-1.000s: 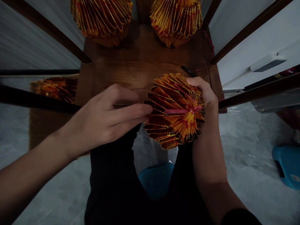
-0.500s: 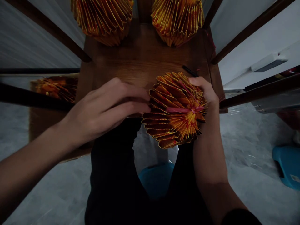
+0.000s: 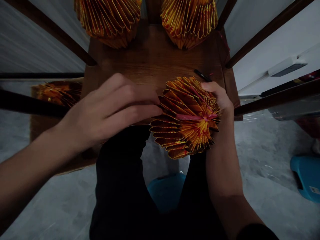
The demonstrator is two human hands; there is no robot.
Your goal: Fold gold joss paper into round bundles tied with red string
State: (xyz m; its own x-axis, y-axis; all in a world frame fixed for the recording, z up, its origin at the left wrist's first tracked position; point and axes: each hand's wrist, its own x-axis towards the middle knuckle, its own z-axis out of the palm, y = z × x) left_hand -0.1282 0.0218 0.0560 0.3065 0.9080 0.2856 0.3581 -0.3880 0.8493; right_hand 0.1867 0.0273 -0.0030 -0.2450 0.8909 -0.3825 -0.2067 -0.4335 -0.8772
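A round ornament of pleated orange and gold paper (image 3: 192, 133), tied with a pink strip across its folds, is held up over the wooden seat's front edge. My right hand (image 3: 221, 96) grips it from the right and behind, thumb at the upper rim; its other fingers are hidden by the paper. At the left rim, my left hand (image 3: 120, 106) has its thumb and fingers closed together on the pleat edges, fingertips partly blurred. Two larger pleated paper pieces, a left one (image 3: 110, 20) and a right one (image 3: 188, 23), stand at the back of the seat.
Dark wooden bars flank the wooden seat (image 3: 150, 63). A thin black object (image 3: 202, 75) lies behind the ornament. On the lower left, a cardboard box (image 3: 37, 126) holds more pleated paper (image 3: 58, 93). One blue stool (image 3: 306, 176) stands on the right; blue plastic (image 3: 167, 190) shows between my legs.
My left hand has shifted slightly up, and its fingertips have moved a little along the ornament's left rim. My right hand and the ornament stay almost in place.
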